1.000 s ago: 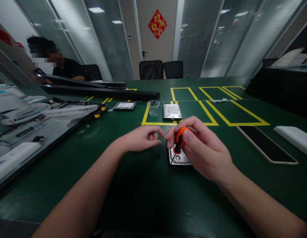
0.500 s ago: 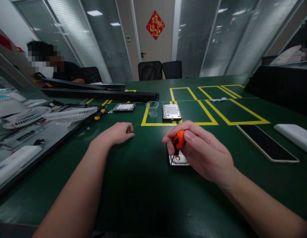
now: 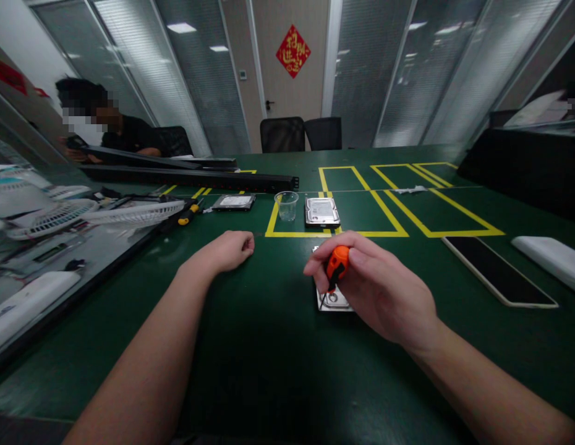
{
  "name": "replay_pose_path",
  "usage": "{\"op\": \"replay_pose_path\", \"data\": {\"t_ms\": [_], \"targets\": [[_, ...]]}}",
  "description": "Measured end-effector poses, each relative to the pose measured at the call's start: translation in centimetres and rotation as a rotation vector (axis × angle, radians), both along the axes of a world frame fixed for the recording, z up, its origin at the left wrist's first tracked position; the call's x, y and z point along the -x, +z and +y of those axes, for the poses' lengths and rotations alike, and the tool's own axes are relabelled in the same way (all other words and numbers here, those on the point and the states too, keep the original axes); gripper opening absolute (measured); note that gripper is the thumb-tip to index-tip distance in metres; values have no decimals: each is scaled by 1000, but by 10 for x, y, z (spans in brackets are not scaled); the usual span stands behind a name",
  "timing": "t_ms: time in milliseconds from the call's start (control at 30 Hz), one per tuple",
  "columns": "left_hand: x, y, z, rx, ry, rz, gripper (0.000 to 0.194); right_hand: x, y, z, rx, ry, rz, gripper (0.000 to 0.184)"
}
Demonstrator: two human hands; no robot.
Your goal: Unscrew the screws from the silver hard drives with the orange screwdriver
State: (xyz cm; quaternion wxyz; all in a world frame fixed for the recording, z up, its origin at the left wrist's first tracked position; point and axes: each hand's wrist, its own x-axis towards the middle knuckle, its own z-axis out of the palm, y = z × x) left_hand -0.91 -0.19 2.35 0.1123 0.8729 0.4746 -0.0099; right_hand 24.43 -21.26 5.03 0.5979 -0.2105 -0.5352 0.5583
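My right hand (image 3: pixel 380 287) grips an orange and black screwdriver (image 3: pixel 338 262), its thin shaft pointing down at a silver hard drive (image 3: pixel 332 301). The tip meets the drive near its left side; the hand covers much of the drive. On the table to the left rests my left hand (image 3: pixel 232 250), curled into a loose fist with nothing seen in it. Beyond the hands a second hard drive (image 3: pixel 321 211) lies beside a clear plastic cup (image 3: pixel 286 206). Another hard drive (image 3: pixel 234 202) lies farther left.
A yellow and black screwdriver (image 3: pixel 189 214) lies by a grey tray (image 3: pixel 111 262) holding white fan parts (image 3: pixel 60 216). Long black bars (image 3: pixel 190 177) stretch across the back left, near a seated person (image 3: pixel 130 133). A phone-like slab (image 3: pixel 498 269) and a white block (image 3: pixel 549 256) lie right.
My left hand's fingers have curled in more tightly. The screwdriver's handle has tilted slightly in my right hand, which stays over the drive. The view has shifted a little.
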Motion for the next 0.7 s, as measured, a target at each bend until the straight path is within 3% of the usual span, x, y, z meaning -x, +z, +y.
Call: {"op": "replay_pose_path", "data": {"t_ms": [100,300,700], "targets": [[-4,2,-5,-34,-24,-31,10,1,-1,0,-17,-35,-35,9],[-17,8,-18,-86,-119,-119,11,5,-5,2,-62,-51,-64,17],[-24,11,-25,-35,-148,-104,13,5,-3,-1,-90,-53,-94,16]]}}
